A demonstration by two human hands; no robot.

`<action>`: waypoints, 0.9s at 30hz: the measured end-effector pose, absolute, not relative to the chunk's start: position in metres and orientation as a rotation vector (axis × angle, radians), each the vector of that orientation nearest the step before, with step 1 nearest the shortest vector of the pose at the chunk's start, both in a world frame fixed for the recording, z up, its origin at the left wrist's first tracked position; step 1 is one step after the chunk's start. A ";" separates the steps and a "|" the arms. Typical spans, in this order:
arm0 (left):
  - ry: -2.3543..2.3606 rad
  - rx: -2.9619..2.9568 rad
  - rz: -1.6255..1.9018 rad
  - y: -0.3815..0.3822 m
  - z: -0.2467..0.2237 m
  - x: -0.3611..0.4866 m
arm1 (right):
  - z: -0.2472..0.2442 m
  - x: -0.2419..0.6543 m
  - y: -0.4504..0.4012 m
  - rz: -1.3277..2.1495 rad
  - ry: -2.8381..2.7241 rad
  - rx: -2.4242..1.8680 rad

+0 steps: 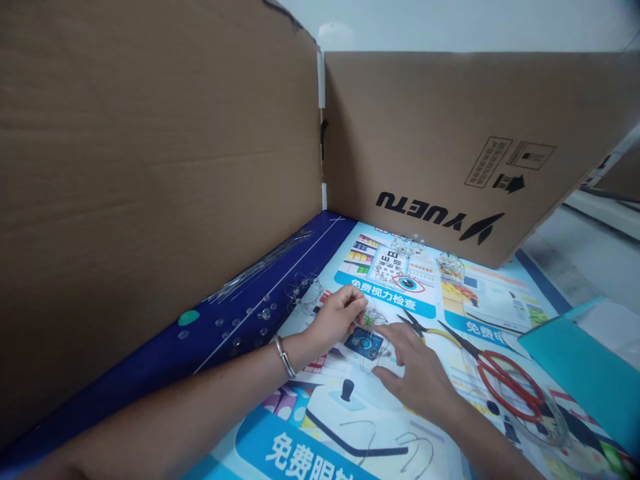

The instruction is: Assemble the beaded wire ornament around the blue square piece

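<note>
My left hand (pixel 340 313), with a metal bangle at its wrist, is closed in a pinch on a tangle of thin wire (pixel 375 319). Small clear beads seem to be strung on it, though the fingertips hide part. Just to the right, my right hand (pixel 417 367) has thumb and forefinger spread apart, the forefinger close to the wire. Beyond the right hand lie pliers (pixel 419 328) with dark jaws and yellow grips. Red-handled scissors (pixel 510 383) rest farther right, partly over a clear coil (pixel 557 427).
Clear beads (pixel 264 313) lie scattered at left near another wire tangle (pixel 305 290) and a bundle of straight wires (pixel 265 265). More clear pieces (pixel 407 247) sit at the back. Bent wires (pixel 415 443) lie in front. Cardboard walls (pixel 425 133) stand behind and left.
</note>
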State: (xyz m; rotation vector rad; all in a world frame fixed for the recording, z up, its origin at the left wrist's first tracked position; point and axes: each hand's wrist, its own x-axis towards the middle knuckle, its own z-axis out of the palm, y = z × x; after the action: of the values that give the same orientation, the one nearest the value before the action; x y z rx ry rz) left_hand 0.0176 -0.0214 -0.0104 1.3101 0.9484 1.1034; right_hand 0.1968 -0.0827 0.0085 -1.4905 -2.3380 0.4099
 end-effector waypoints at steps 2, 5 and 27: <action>0.937 1.298 1.107 -0.022 -0.009 0.017 | 0.009 0.197 -0.083 0.420 -2.348 -1.479; 0.925 1.281 1.120 -0.022 -0.008 0.017 | 0.008 0.198 -0.083 0.446 -2.336 -1.443; 0.910 1.126 1.112 -0.032 0.011 0.021 | -0.001 0.199 -0.083 0.117 -2.396 -1.384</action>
State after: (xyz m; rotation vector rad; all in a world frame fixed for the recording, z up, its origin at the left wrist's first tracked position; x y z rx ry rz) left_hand 0.0207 -0.0323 0.0110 1.1262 0.9101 1.1120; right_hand 0.1990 -0.0829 -0.0011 -1.3836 -2.3958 0.1168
